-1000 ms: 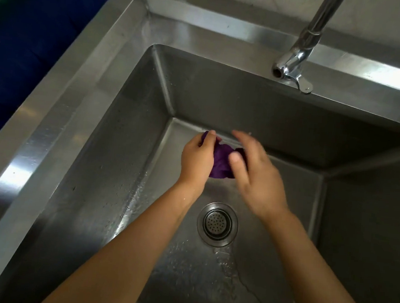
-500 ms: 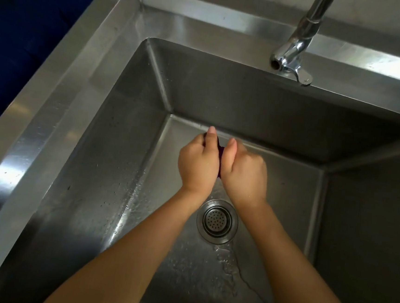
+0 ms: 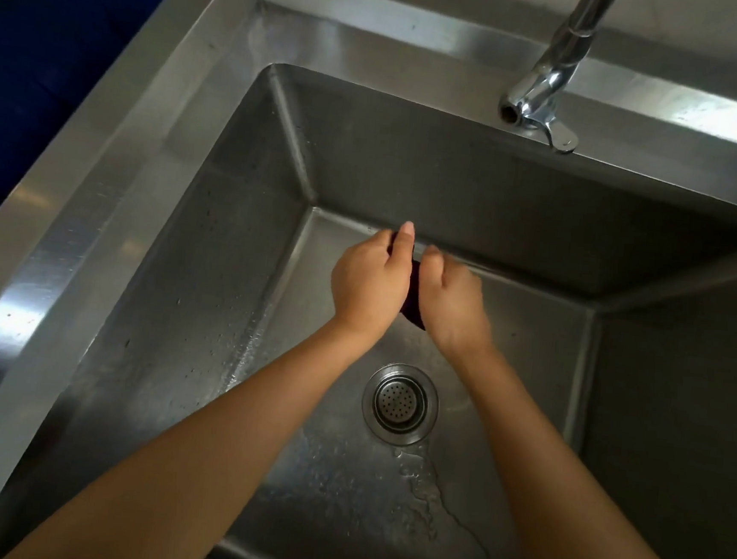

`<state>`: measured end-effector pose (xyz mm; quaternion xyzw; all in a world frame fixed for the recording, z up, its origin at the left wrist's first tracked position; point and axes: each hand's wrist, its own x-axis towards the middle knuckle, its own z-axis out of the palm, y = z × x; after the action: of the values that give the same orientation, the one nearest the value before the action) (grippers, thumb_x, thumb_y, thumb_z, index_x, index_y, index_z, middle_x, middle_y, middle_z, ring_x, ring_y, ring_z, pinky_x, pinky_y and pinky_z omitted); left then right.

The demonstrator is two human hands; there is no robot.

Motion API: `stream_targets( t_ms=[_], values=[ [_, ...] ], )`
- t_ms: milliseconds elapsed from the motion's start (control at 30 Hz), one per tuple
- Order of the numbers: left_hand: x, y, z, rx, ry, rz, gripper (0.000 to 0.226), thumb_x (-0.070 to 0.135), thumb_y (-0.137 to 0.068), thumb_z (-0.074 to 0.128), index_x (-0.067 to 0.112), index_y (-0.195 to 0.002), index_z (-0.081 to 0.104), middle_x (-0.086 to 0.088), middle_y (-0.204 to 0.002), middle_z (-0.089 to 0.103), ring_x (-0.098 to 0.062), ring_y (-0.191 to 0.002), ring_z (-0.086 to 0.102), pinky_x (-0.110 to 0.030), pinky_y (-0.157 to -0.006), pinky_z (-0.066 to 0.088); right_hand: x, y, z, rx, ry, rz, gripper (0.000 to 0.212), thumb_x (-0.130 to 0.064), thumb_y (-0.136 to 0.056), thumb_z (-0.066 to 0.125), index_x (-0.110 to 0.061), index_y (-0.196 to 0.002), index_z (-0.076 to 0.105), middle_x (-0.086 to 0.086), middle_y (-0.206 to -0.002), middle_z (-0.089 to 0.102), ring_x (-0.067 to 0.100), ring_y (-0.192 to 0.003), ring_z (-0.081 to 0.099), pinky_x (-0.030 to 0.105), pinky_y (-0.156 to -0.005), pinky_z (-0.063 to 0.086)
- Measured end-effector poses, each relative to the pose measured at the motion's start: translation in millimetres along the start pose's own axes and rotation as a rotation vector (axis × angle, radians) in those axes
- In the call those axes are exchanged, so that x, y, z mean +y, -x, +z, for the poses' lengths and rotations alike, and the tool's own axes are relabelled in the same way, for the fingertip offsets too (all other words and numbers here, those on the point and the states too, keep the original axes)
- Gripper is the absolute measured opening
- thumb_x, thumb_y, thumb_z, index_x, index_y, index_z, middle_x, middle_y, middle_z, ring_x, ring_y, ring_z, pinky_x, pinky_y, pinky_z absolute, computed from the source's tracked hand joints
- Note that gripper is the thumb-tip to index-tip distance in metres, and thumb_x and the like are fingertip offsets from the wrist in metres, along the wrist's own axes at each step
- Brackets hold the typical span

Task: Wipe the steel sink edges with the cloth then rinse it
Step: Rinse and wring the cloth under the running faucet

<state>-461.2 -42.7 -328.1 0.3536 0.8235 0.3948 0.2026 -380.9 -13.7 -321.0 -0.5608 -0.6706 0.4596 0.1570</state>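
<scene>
Both hands are low inside the deep steel sink [image 3: 154, 158], above its floor and just beyond the drain. My left hand [image 3: 368, 286] and my right hand [image 3: 451, 302] are pressed together around a dark purple cloth [image 3: 412, 303]. Only a thin strip of the cloth shows between the palms; the rest is hidden by the fingers. The chrome tap [image 3: 541, 96] hangs over the back edge, and no water runs from its spout.
A round strainer drain [image 3: 400, 403] sits in the sink floor near my wrists. Water drops and a thin trickle mark the floor in front of the drain. A dark blue surface [image 3: 43, 50] lies beyond the sink's left rim.
The cloth was loosely bunched and plainly visible between my hands. My hands have closed together around it, so it is now nearly hidden.
</scene>
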Motion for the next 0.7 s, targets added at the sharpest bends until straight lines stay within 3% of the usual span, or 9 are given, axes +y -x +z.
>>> stream_targets(
  t_ms=[100, 167, 267, 333, 433, 533, 700],
  values=[
    [-11, -11, 2, -0.105, 0.143, -0.277, 0.046, 0.038, -0.096, 0.043, 0.013, -0.058, 0.049, -0.001, -0.06, 0.052, -0.024, -0.068, 0.049, -0.029, -0.061, 0.032, 9, -3, -7, -0.108, -0.081, 0.019, 0.033, -0.044, -0.097, 0.034, -0.017, -0.099, 0.053, 0.005, -0.09, 0.064, 0.025, -0.086, 0.06, 0.033, -0.073, 0.045],
    [-17, -17, 0, -0.164, 0.342, -0.517, 0.044, 0.042, -0.094, 0.043, 0.017, -0.058, 0.051, -0.002, -0.057, 0.053, -0.026, -0.057, 0.051, -0.025, -0.047, 0.033, 16, 7, -11, -0.069, -0.103, -0.132, 0.034, -0.047, -0.094, 0.037, -0.025, -0.118, 0.046, -0.004, -0.097, 0.061, 0.021, -0.092, 0.061, 0.036, -0.079, 0.049],
    [-16, -13, -4, -0.333, 0.521, -0.717, 0.042, 0.05, -0.089, 0.046, 0.019, -0.062, 0.053, 0.001, -0.045, 0.051, -0.014, -0.033, 0.044, -0.011, -0.034, 0.024, 22, 20, -5, -0.043, 0.205, -0.395, 0.056, -0.056, -0.086, 0.029, -0.031, -0.135, 0.038, 0.002, -0.121, 0.053, 0.022, -0.105, 0.056, 0.035, -0.085, 0.046],
    [-11, -3, -1, -0.382, 0.557, -0.782, 0.043, 0.052, -0.087, 0.05, 0.02, -0.059, 0.052, 0.006, -0.041, 0.05, -0.009, -0.034, 0.044, -0.01, -0.034, 0.026, 22, 19, 1, 0.042, 0.35, -0.389, 0.066, -0.061, -0.081, 0.024, -0.021, -0.131, 0.044, 0.01, -0.114, 0.061, 0.032, -0.095, 0.061, 0.036, -0.076, 0.045],
    [-9, 2, 5, -0.235, 0.575, -0.766, 0.037, 0.046, -0.089, 0.053, 0.021, -0.062, 0.056, 0.002, -0.056, 0.055, -0.012, -0.049, 0.05, -0.019, -0.04, 0.033, 15, 17, 5, 0.144, 0.409, -0.321, 0.072, -0.065, -0.083, 0.019, -0.006, -0.107, 0.053, 0.02, -0.089, 0.069, 0.041, -0.083, 0.063, 0.037, -0.068, 0.042],
    [-8, 1, 10, -0.127, 0.568, -0.655, 0.04, 0.044, -0.091, 0.05, 0.019, -0.06, 0.057, -0.002, -0.059, 0.055, -0.017, -0.048, 0.049, -0.017, -0.036, 0.031, 12, 13, 5, 0.16, 0.359, -0.222, 0.055, -0.052, -0.095, 0.03, -0.004, -0.105, 0.054, 0.023, -0.09, 0.069, 0.042, -0.088, 0.062, 0.04, -0.074, 0.043],
    [2, 4, 10, -0.087, 0.569, -0.571, 0.043, 0.041, -0.094, 0.046, 0.016, -0.06, 0.053, -0.002, -0.06, 0.056, -0.017, -0.051, 0.051, -0.018, -0.038, 0.033, 12, 14, 1, 0.256, 0.202, -0.256, 0.068, -0.062, -0.083, 0.02, -0.004, -0.085, 0.055, 0.023, -0.076, 0.067, 0.041, -0.074, 0.061, 0.041, -0.065, 0.045]
  ],
)
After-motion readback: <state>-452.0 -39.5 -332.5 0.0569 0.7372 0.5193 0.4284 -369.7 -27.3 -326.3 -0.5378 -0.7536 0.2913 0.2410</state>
